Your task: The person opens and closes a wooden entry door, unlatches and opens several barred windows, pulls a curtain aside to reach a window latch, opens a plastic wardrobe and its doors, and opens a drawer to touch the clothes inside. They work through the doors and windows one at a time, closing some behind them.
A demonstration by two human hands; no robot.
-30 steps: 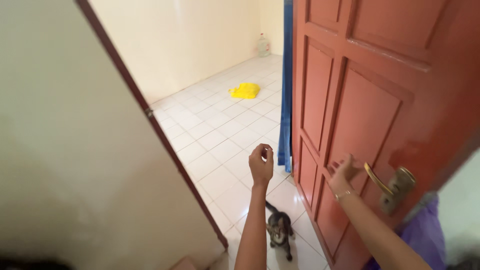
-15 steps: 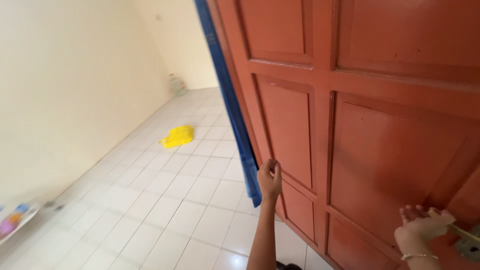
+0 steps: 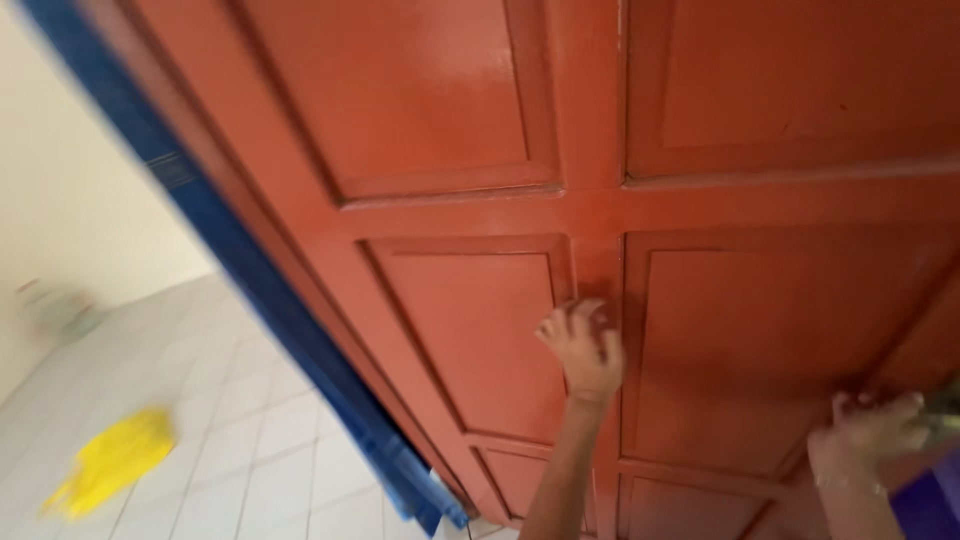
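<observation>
At the lower right of the frame the right hand [image 3: 868, 432] is curling around a metal handle [image 3: 942, 408] at the frame's edge; the fingers are closing on it, though blur is hiding how tightly. Just below it a patch of purple cloth [image 3: 928, 505] is showing in the corner. Left of it, at lower centre, the left hand [image 3: 582, 345] is reaching up with its forearm rising from the bottom edge; its fingers are bent and pressing against the door [image 3: 450, 130], on the upright strip between two sunken panels, holding nothing. The door is filling most of the frame, red-brown and glossy, with raised frames around its panels. Its blue edge [image 3: 270, 300] is running from the upper left down to the bottom centre. Beyond that edge, at the lower left, a white tiled floor [image 3: 260, 440] is lying with a blurred yellow heap [image 3: 112, 462] on it, well apart from the door. Further off, at the left edge, a pale bottle-like shape [image 3: 62, 305] is standing by a cream wall [image 3: 70, 190], too blurred to tell more
</observation>
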